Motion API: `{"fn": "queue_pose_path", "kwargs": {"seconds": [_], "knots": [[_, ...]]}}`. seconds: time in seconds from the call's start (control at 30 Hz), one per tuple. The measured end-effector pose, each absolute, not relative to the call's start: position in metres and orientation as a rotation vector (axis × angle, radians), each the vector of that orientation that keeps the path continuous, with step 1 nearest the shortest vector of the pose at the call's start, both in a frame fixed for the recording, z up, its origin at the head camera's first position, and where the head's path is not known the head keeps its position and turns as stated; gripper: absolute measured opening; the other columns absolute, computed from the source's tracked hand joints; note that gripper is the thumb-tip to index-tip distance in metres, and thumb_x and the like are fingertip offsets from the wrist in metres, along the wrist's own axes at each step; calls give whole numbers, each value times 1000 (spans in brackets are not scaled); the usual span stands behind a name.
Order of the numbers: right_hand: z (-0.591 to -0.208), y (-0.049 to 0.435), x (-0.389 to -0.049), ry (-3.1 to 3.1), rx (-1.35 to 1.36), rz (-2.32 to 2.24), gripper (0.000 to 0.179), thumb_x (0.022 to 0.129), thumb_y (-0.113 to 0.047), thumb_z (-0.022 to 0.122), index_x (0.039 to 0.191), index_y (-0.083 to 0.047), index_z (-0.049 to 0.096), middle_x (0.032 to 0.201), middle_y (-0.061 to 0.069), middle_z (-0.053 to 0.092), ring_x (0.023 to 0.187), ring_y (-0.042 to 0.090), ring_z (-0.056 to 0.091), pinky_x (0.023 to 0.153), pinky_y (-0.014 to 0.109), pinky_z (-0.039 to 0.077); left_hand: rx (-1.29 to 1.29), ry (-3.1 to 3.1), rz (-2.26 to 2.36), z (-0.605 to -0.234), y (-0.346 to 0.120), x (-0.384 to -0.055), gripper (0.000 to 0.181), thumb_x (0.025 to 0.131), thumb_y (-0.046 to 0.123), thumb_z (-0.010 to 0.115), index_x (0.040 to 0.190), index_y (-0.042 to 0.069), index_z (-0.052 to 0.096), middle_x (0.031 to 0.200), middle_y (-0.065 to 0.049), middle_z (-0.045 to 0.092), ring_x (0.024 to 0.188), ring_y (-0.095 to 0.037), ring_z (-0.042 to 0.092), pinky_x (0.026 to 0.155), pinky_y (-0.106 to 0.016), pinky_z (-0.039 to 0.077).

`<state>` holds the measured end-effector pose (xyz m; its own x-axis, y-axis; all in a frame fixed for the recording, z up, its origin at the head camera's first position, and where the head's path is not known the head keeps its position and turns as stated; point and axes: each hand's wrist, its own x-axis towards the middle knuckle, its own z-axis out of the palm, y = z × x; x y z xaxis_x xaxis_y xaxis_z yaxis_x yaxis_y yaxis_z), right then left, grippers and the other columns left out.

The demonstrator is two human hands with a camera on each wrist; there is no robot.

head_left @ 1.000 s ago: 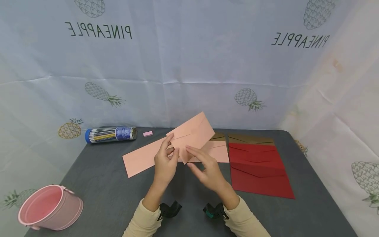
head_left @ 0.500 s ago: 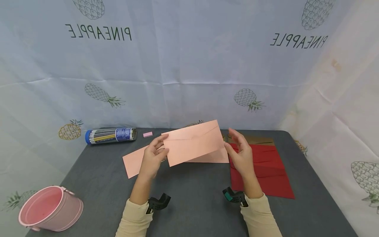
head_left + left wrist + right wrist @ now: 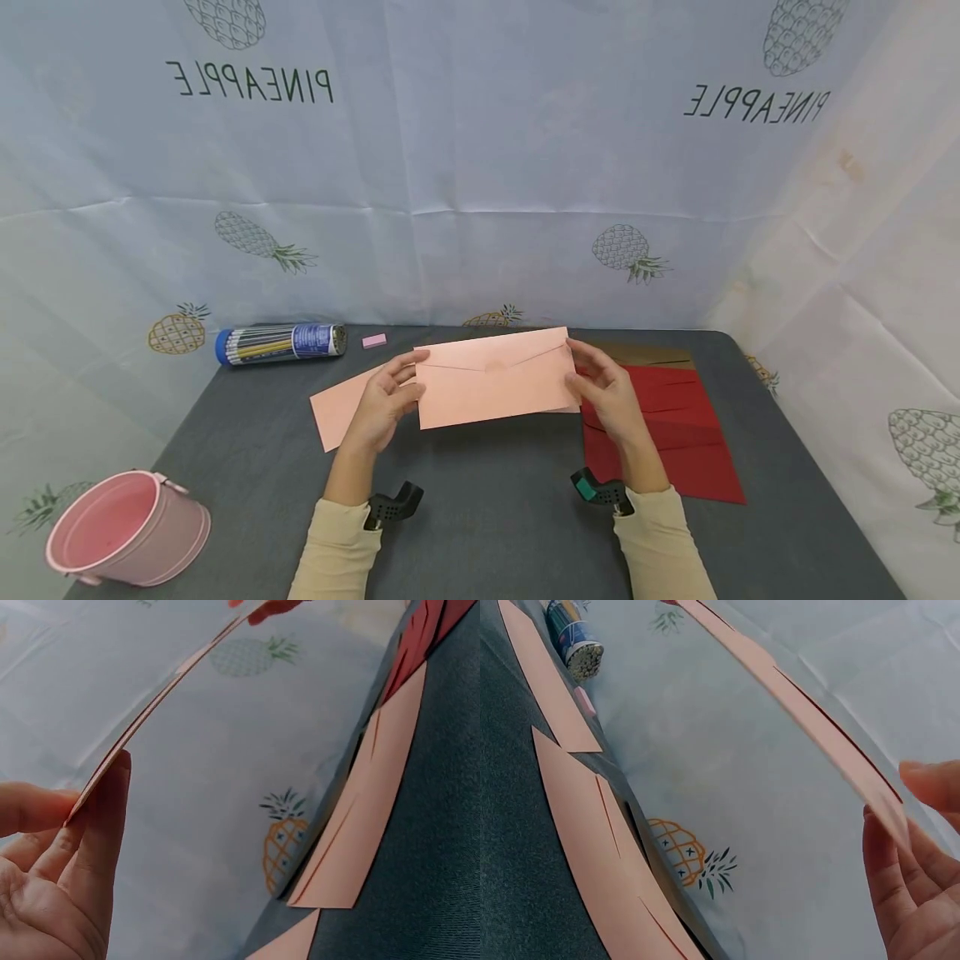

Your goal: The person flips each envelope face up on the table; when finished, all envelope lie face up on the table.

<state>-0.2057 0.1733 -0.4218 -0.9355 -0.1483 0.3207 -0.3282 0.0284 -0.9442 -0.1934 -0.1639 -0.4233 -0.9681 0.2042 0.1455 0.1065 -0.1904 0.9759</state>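
Note:
A pale pink envelope (image 3: 491, 383) is held up off the table, its flap side toward the head camera and its long edges nearly level. My left hand (image 3: 381, 408) pinches its left end between thumb and fingers. At the other end, my right hand (image 3: 611, 396) grips the short edge the same way. Both wrist views show the envelope edge-on, slightly bowed. Behind and below it lie more pink envelopes; one pink envelope (image 3: 341, 408) pokes out at the left, and another pink envelope (image 3: 592, 840) shows in the right wrist view.
Overlapping red envelopes (image 3: 675, 442) lie on the right, over brown envelopes (image 3: 645, 354). A tube of pencils (image 3: 281, 343) and a small pink eraser (image 3: 373, 341) are at the back left. A pink bucket (image 3: 172, 537) stands front left. A patterned curtain (image 3: 510, 167) hangs behind the table.
My hands have moved apart. The right hand let go of the envelope's lower corner and moved right to grip its right end. The envelope has turned from steeply tilted to nearly level.

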Motion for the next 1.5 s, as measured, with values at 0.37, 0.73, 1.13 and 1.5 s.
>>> {"fn": "queue_pose_path", "kwargs": {"seconds": [0.37, 0.73, 1.13, 1.5], "knots": [[-429, 181, -206, -2288, 397, 1993, 46, 88, -4, 64, 132, 3, 52, 115, -2, 58, 98, 10, 51, 74, 15, 50, 327, 1991, 2279, -439, -160, -200, 47, 91, 0, 58, 136, -1, 44, 110, -2, 62, 82, -7, 58, 69, -19, 51], [-458, 201, -197, -2690, 169, 1796, 47, 88, -15, 68, 132, -7, 55, 124, 18, 55, 100, 23, 51, 66, 21, 49, 115, 2061, 2036, -474, -144, -203, 46, 88, -2, 60, 133, -2, 49, 122, -25, 58, 89, -10, 62, 78, -23, 54], [-480, 192, -200, -2790, 90, 1380, 42, 85, -6, 67, 127, -6, 61, 129, 16, 55, 95, 26, 57, 69, 27, 47, -53, 2707, 1711, -480, -112, -206, 32, 83, -2, 66, 115, -2, 66, 109, -18, 68, 92, -26, 67, 74, -34, 56], [-487, 182, -204, -2718, 102, 1190, 39, 84, -2, 65, 123, 0, 63, 130, 18, 57, 88, 25, 60, 67, 26, 49, -23, 2891, 1614, -488, -103, -204, 33, 81, -2, 67, 115, -4, 66, 109, -18, 68, 97, -31, 66, 83, -40, 55]]}}
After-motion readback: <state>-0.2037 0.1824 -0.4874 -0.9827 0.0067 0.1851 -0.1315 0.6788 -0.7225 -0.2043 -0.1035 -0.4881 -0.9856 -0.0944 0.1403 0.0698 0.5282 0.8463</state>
